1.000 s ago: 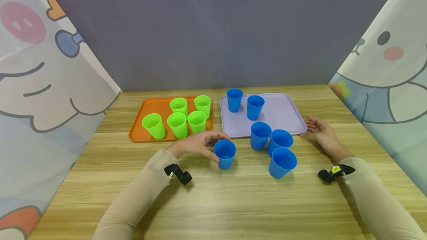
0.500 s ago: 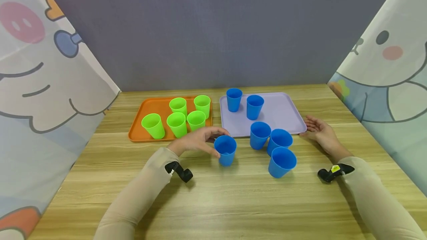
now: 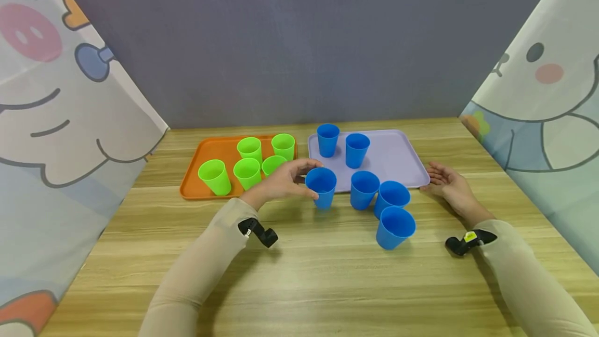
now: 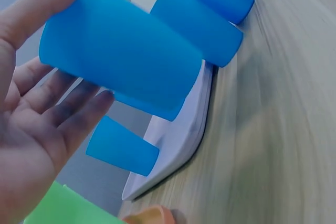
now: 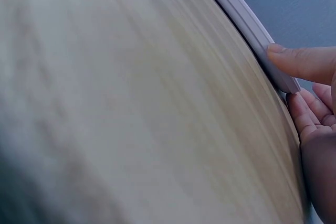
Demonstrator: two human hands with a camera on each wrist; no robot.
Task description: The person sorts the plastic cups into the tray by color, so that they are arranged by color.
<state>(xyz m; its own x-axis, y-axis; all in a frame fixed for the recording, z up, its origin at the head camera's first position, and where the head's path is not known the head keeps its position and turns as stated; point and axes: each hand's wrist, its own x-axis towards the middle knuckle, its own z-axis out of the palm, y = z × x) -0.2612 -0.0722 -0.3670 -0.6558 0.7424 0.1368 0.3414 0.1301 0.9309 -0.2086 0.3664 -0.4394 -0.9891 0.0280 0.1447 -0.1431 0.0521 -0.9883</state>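
My left hand (image 3: 284, 180) grips a blue plastic cup (image 3: 322, 187), thumb on its near side and fingers behind. The cup is upright and raised above the table, just in front of the lilac tray (image 3: 395, 157). Two other blue cups, one of them this cup (image 3: 357, 151), stand on the tray's left part. In the right wrist view, the thumb and a fingertip of my right hand (image 3: 451, 189) hold the tray's near right corner from both sides. To the right of the lifted cup, several blue cups, including this front cup (image 3: 395, 229), stand on the table.
An orange tray (image 3: 192, 183) lies at the left, bearing several light green cups such as this leftmost cup (image 3: 217, 178). My left hand partly covers one of them. A grey backdrop (image 3: 299, 46) rises behind the wooden table (image 3: 318, 285).
My left hand has lifted the blue cup from the table and carried it forward and slightly right, towards the lilac tray. The right hand keeps its place at the tray corner.
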